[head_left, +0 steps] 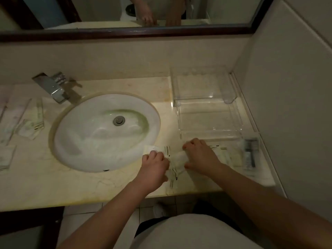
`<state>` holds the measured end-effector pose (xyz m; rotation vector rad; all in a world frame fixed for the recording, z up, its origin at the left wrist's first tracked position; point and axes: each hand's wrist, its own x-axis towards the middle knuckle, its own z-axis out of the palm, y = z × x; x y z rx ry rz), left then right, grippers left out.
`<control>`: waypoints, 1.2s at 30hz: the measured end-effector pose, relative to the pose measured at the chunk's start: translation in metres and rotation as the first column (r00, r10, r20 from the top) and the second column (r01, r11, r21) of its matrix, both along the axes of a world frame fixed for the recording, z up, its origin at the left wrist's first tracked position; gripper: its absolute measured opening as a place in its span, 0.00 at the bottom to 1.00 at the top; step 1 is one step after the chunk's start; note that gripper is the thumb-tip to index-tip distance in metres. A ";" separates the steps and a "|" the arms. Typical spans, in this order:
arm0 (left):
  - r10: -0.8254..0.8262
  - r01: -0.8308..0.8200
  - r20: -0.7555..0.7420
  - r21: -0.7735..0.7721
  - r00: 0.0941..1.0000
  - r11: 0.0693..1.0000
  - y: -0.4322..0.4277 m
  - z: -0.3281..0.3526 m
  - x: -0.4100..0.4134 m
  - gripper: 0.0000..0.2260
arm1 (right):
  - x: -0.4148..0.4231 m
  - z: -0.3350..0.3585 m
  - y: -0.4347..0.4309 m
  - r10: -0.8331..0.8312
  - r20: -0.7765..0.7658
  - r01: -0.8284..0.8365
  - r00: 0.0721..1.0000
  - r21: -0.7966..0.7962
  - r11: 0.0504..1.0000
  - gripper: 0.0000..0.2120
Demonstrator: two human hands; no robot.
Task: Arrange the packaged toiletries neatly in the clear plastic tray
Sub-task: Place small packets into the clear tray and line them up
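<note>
The clear plastic tray [235,121] stands on the counter at the right, near the wall, with nothing visible inside. A second clear box [181,87] sits just behind it. Several white toiletry packets [173,174] lie bunched on the counter in front of the tray. My left hand [154,168] grips the left end of one white packet [179,157] and my right hand [200,155] grips its right end. More packets [231,158] and a packaged dark item [250,153] lie to the right of my right hand.
A round white sink [107,132] fills the middle of the marble counter, with a chrome tap [53,87] behind it. Other wrapped toiletries [29,123] lie on the counter's left side. A mirror [125,13] runs along the back; a wall closes the right.
</note>
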<state>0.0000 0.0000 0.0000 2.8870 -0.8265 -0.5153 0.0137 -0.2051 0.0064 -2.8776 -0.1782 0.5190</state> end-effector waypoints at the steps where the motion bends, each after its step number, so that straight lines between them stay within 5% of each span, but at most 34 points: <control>1: -0.005 0.005 -0.018 -0.018 1.000 1.000 0.000 0.003 -0.001 0.14 | 0.001 0.000 0.000 -0.009 -0.013 0.009 1.000 0.008 1.000 0.32; 4: 0.068 -0.076 -0.068 -0.112 0.995 0.991 -0.001 0.007 -0.006 0.10 | 0.000 0.000 -0.002 -0.061 -0.045 0.063 0.997 0.043 0.997 0.27; 9: 0.275 -0.314 -0.165 -0.305 0.947 0.899 0.009 0.022 0.001 0.13 | 0.005 0.007 -0.021 -0.290 -0.105 0.308 0.951 0.294 0.905 0.05; 13: 0.377 -0.447 -0.254 -0.337 0.891 0.829 0.007 0.042 0.018 0.02 | 0.006 0.021 -0.048 -0.411 -0.309 0.514 0.858 0.505 0.693 0.06; 18: 0.400 -0.486 -0.287 -0.369 0.870 0.792 -0.014 0.060 0.042 0.10 | 0.007 0.029 -0.080 -0.519 -0.466 0.662 0.717 0.688 0.298 0.06; 21: 0.371 -0.482 -0.324 -0.403 0.870 0.778 -0.037 0.069 0.061 0.09 | 0.015 0.034 -0.097 -0.539 -0.496 0.675 0.681 0.711 0.198 0.01; 24: 0.320 -0.445 -0.330 -0.446 0.888 0.776 -0.065 0.078 0.088 0.13 | 0.028 0.036 -0.114 -0.576 -0.516 0.682 0.634 0.724 0.102 0.09; 31: 0.229 -0.306 -0.254 -0.327 0.940 0.894 -0.126 0.060 0.167 0.16 | 0.063 0.046 -0.154 -0.747 -0.386 0.635 0.542 0.770 0.063 0.07; 36: 0.136 -0.185 -0.250 -0.186 0.959 0.965 -0.146 0.023 0.199 0.14 | 0.098 0.051 -0.172 -0.714 -0.320 0.656 0.623 0.711 0.254 0.05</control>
